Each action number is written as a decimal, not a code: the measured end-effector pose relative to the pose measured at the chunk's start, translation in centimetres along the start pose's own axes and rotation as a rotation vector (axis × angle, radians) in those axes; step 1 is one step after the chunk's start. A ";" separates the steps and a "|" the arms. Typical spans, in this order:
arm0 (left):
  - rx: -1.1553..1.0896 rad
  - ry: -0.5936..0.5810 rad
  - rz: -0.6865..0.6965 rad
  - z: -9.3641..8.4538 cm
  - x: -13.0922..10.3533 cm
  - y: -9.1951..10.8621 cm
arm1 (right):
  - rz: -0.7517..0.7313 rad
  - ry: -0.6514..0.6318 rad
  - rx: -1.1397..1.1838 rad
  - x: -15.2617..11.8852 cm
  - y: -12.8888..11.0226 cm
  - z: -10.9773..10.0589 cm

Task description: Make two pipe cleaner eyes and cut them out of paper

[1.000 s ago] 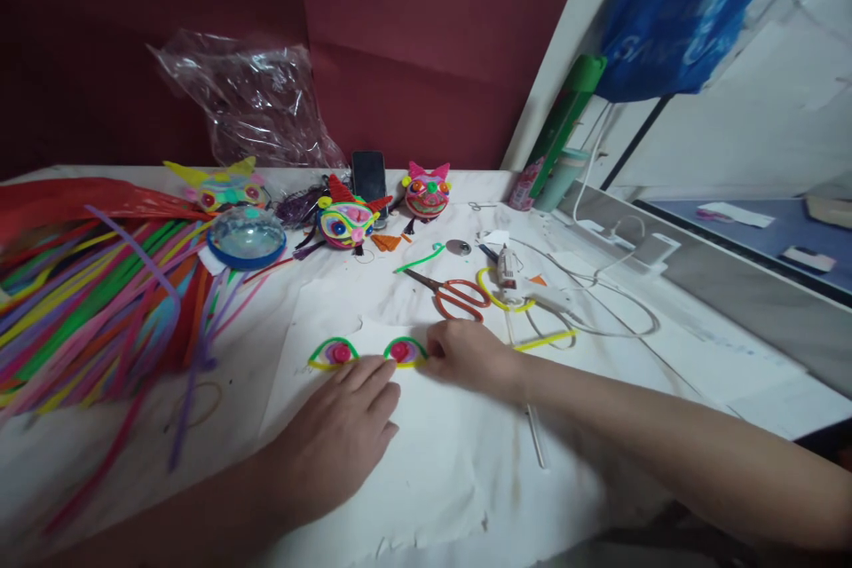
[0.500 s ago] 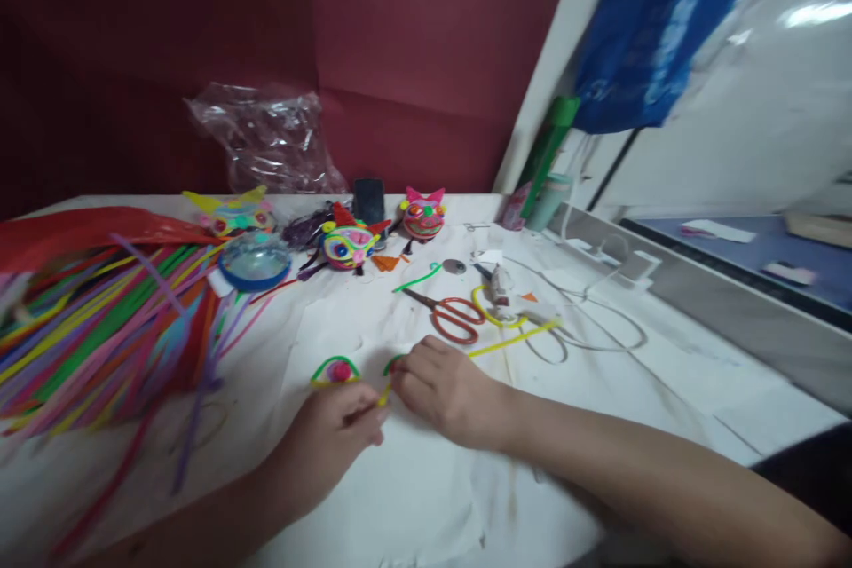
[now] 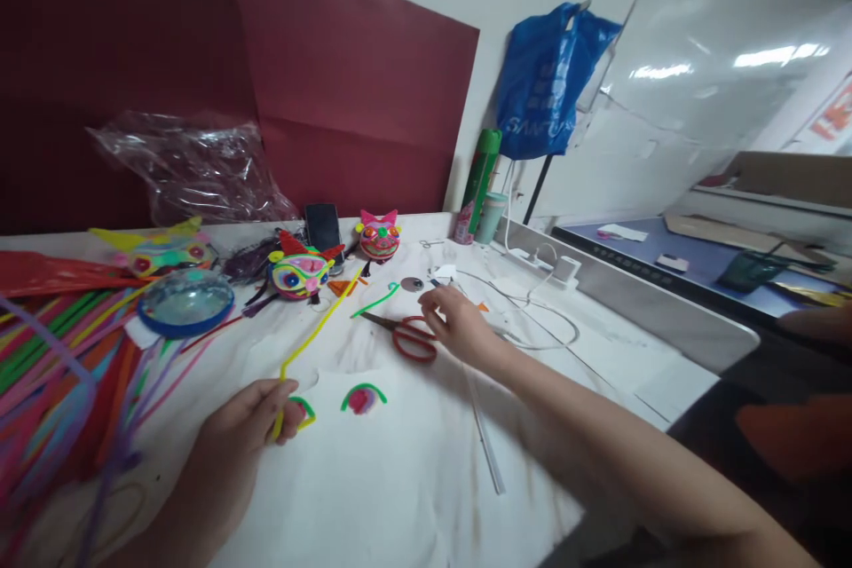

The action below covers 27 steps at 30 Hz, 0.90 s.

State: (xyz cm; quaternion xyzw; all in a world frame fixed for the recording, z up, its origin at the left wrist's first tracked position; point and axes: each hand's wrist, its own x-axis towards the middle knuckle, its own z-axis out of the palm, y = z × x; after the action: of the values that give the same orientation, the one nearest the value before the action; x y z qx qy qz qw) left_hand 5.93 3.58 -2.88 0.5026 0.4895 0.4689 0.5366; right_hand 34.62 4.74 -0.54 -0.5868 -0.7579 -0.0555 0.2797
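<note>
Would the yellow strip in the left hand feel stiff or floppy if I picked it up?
The yellow strip is probably fairly stiff: its long end juts from the left hand without drooping. It likely bends and holds a kink, since one shows just above the hand. Being so thin, it's probably light.

Thin, bent yellow strip in left hand

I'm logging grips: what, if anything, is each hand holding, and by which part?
The left hand grips a thin, bent yellow strip near its lower end. Whether the right hand, near the red-handled metal scissors, holds anything cannot be told.
</note>
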 end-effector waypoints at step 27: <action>0.003 0.119 0.067 0.1 0.8 0.2 | -0.106 -0.130 0.157 -1.9 -4.0 3.0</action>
State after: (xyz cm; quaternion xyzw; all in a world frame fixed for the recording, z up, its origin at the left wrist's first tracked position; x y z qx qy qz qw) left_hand 6.13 4.37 -2.69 0.4909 0.5042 0.5147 0.4898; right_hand 30.14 3.11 -3.07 -0.5246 -0.8063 0.0276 0.2720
